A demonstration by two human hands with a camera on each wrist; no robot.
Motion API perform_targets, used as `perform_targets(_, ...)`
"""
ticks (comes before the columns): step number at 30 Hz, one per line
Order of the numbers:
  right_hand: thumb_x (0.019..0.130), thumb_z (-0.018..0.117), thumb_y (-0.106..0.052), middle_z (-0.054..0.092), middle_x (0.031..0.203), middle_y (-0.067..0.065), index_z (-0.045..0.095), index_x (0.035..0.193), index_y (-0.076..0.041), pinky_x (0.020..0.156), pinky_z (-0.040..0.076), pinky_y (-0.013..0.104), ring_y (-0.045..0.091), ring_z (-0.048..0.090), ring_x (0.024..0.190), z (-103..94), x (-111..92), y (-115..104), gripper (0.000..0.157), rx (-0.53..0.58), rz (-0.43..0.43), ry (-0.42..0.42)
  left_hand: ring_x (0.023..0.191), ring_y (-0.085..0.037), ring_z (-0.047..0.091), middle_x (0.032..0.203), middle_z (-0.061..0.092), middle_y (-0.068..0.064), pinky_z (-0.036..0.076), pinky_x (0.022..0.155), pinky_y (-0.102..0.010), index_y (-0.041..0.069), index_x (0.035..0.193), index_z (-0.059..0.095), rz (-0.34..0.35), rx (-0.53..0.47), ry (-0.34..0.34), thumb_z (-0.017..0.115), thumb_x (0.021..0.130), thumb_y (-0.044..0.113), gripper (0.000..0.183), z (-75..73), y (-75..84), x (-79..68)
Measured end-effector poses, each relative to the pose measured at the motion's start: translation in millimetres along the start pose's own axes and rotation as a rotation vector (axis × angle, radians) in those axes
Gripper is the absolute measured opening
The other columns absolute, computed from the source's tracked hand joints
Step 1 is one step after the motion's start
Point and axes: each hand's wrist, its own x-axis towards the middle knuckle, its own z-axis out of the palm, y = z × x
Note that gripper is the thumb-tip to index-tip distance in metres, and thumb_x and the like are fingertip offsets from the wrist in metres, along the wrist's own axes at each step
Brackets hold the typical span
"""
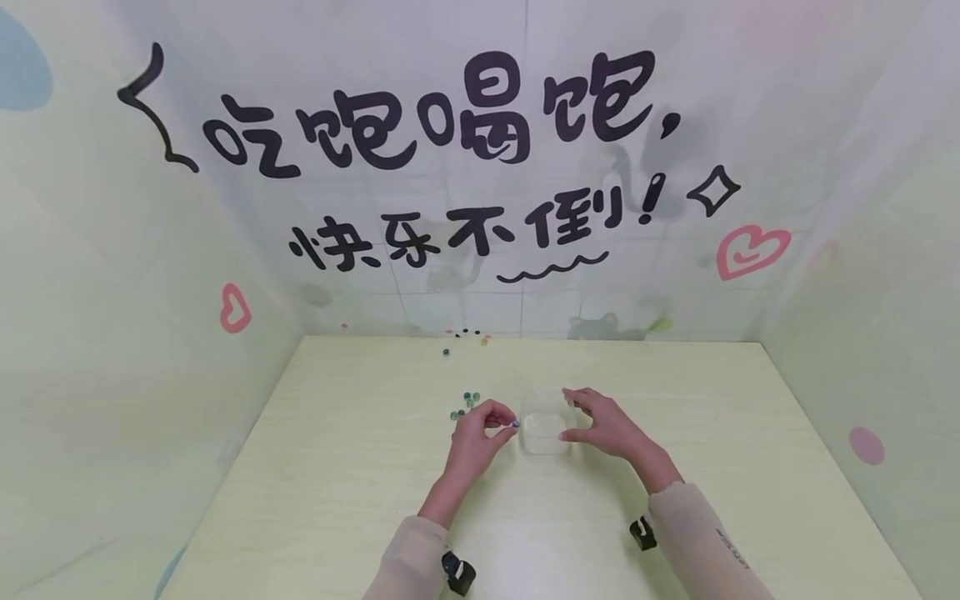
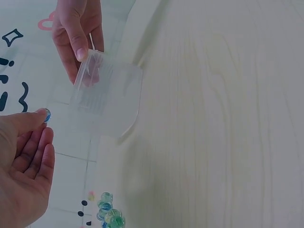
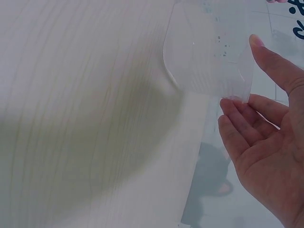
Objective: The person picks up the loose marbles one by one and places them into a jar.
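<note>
My left hand (image 1: 472, 437) pinches a small blue glass marble (image 2: 47, 115) between thumb and fingertip, just left of a clear plastic container (image 1: 546, 446). The container stands upright on the table, its opening facing up. On its other side my right hand (image 1: 611, 429) grips the container wall, thumb at the near side and fingers at the far side. In the right wrist view the fingertips (image 3: 229, 105) press against the clear plastic. Several green and blue marbles (image 2: 111, 216) lie in a loose cluster beyond the left hand.
A single dark marble (image 1: 446, 352) lies near the back edge of the pale wooden table (image 1: 337, 500). Light printed curtains (image 1: 465, 308) with black lettering enclose the table at the back and sides. Each sleeve has a black wrist device (image 1: 458, 573) below it.
</note>
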Motion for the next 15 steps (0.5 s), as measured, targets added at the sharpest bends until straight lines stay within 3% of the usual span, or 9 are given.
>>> perform_targets(12,0.087,0.077,-0.021,0.055,0.132,0.026,0.043,0.145,0.007,0.104,0.048,0.058,0.048,0.052,0.127,0.1,-0.1,-1.3,0.073,-0.003,-0.001,0.004,0.092,-0.020,0.068,0.096,0.072,-0.007,0.058,0.090,-0.043,0.007,0.099,0.068,0.003,-0.020,-0.024,0.076,0.086,0.007,0.015,5.0,3.9,3.0)
perform_targets(15,0.087,0.077,-0.021,0.055,0.132,0.026,0.043,0.145,0.006,0.104,0.048,0.058,0.048,0.052,0.128,0.7,0.1,-0.4,0.073,-0.003,-0.001,0.006,0.092,-0.019,0.068,0.096,0.073,-0.007,0.059,0.089,-0.040,0.007,0.099,0.068,0.009,-0.013,-0.031,0.075,0.086,0.008,0.015,6.9,4.4,3.6)
